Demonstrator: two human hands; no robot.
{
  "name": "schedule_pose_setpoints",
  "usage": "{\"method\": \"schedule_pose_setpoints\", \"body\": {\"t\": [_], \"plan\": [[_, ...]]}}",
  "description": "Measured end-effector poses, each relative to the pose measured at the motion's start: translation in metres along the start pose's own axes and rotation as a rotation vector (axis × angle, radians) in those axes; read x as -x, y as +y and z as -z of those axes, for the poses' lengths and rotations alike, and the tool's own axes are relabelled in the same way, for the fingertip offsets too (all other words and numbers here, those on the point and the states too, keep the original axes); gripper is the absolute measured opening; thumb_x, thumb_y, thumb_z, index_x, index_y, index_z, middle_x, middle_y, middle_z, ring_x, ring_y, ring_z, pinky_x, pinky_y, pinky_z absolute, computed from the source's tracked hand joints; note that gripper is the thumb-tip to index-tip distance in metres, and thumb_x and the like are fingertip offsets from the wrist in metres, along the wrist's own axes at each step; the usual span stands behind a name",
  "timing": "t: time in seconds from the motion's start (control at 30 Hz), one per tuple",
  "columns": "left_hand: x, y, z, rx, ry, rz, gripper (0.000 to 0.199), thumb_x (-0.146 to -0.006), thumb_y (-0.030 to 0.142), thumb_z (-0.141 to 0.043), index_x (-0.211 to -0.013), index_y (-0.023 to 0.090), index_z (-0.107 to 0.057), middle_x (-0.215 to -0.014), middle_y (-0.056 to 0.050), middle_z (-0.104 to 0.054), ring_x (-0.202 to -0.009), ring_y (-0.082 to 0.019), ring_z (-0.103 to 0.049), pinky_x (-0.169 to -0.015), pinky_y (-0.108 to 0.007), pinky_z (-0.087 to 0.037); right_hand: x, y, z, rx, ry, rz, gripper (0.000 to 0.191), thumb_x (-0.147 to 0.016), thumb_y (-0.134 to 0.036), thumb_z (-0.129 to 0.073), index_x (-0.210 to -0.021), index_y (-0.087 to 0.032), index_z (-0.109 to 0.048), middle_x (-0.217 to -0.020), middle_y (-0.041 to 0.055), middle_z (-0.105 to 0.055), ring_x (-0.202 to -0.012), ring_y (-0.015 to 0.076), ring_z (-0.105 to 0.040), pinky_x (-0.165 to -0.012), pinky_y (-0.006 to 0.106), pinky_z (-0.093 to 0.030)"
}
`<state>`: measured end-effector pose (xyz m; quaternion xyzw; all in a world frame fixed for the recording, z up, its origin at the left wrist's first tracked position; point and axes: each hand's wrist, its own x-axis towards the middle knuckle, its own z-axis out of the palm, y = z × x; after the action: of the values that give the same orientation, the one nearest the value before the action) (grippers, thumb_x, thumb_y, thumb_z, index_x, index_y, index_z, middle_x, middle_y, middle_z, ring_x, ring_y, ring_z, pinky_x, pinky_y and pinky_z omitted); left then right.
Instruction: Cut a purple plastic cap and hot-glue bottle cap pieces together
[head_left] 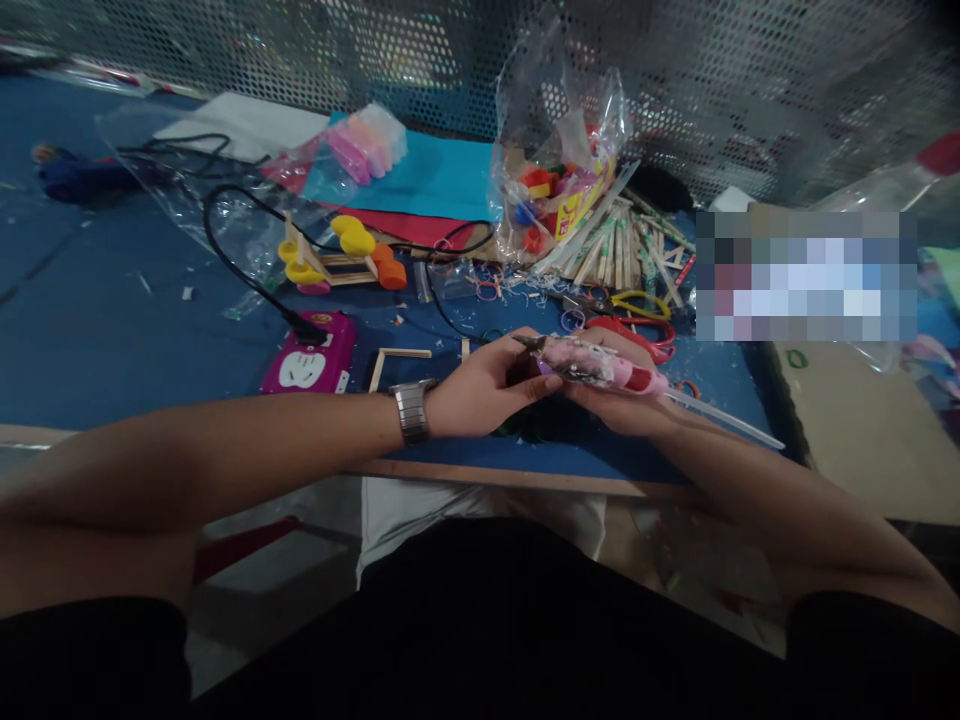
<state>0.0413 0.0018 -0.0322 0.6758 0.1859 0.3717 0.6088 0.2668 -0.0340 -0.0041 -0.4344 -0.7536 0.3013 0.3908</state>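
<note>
A pink glue gun (592,362), smudged and with a clear glue stick (727,418) sticking out of its back, lies across my right hand (626,385), whose fingers are wrapped round it. Its dark tip points left, towards my left hand (491,385). The fingers of my left hand are bent together close to the gun's front, and what they grip is hidden. Below the hands, dark green rings are partly visible on the blue table (187,350). To the left of my left hand lies an L-shaped piece of wooden sticks (397,362).
A magenta power strip (311,355) with a black plug sits left. Behind are a stick frame with yellow and orange clay (345,260), a bag of coloured clay tubs (551,195), wooden sticks (615,245) and red scissors (660,345). Cardboard (862,420) lies right.
</note>
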Motion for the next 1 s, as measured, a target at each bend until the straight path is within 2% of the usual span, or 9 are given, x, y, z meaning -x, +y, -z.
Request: {"method": "schedule_pose_setpoints", "body": {"t": [0.13,0.3,0.47,0.6,0.8,0.9,1.0], "plan": [[0.0028,-0.0063,-0.0005,0.015,0.068,0.042,0.047,-0.096,0.06,-0.084,-0.106,0.017,-0.065,-0.105,-0.006,-0.067,-0.097,-0.018,-0.067,-0.091,-0.033,-0.061,-0.0011,-0.0016,-0.0014,0.0,-0.009,-0.038,0.02,-0.094,-0.044,-0.085,-0.103,-0.028,-0.077,-0.099,0.0046,-0.08,-0.088,0.0253,-0.075,-0.076,0.039,-0.064],[0.0019,-0.0046,-0.0013,0.04,0.028,0.047,0.039,-0.097,0.052,-0.085,-0.105,0.018,-0.066,-0.099,-0.003,-0.065,-0.091,-0.016,-0.068,-0.088,-0.033,-0.063,0.0001,-0.0015,0.0015,0.049,0.017,-0.041,0.023,-0.093,-0.046,-0.087,-0.098,-0.027,-0.075,-0.091,0.0041,-0.079,-0.079,0.0259,-0.075,-0.066,0.038,-0.062],[0.0023,-0.0043,-0.0023,0.02,0.057,0.002,0.035,-0.097,0.046,-0.085,-0.107,0.019,-0.066,-0.094,-0.002,-0.068,-0.086,-0.016,-0.068,-0.082,-0.031,-0.062,0.0002,0.0,-0.0002,0.044,0.017,-0.03,0.021,-0.094,-0.045,-0.085,-0.1,-0.026,-0.077,-0.091,0.0037,-0.08,-0.077,0.0239,-0.075,-0.063,0.036,-0.062],[0.0058,-0.003,-0.001,-0.068,0.101,0.092,0.041,-0.096,0.054,-0.085,-0.101,0.018,-0.066,-0.083,-0.001,-0.067,-0.078,-0.015,-0.066,-0.072,-0.03,-0.057,0.0006,0.0003,-0.0022,0.036,0.047,-0.033,0.021,-0.093,-0.044,-0.087,-0.099,-0.027,-0.076,-0.087,0.002,-0.08,-0.073,0.0226,-0.075,-0.061,0.034,-0.062],[0.0062,-0.0003,0.0001,0.0,0.083,0.136,0.048,-0.098,0.064,-0.079,-0.102,0.019,-0.062,-0.081,-0.001,-0.071,-0.072,-0.014,-0.07,-0.069,-0.029,-0.058,0.0007,0.0026,-0.0025,0.098,0.117,-0.003,0.023,-0.09,-0.043,-0.091,-0.098,-0.025,-0.078,-0.087,0.0011,-0.08,-0.074,0.0204,-0.075,-0.061,0.031,-0.06],[0.0043,-0.0015,-0.0004,0.012,0.091,0.141,0.05,-0.096,0.063,-0.082,-0.101,0.018,-0.063,-0.085,-0.002,-0.07,-0.071,-0.013,-0.069,-0.067,-0.028,-0.058,0.0008,0.0039,-0.0031,0.109,0.081,0.035,0.019,-0.094,-0.041,-0.088,-0.1,-0.025,-0.079,-0.088,0.0016,-0.08,-0.075,0.02,-0.075,-0.063,0.031,-0.061],[0.0022,-0.0032,-0.0009,0.053,0.101,0.118,0.051,-0.093,0.064,-0.085,-0.101,0.018,-0.064,-0.092,-0.002,-0.068,-0.072,-0.012,-0.067,-0.066,-0.028,-0.059,0.0019,0.0029,-0.0052,0.08,0.1,0.06,0.018,-0.094,-0.038,-0.089,-0.102,-0.026,-0.077,-0.089,0.0002,-0.081,-0.074,0.0192,-0.075,-0.064,0.031,-0.061]]}}
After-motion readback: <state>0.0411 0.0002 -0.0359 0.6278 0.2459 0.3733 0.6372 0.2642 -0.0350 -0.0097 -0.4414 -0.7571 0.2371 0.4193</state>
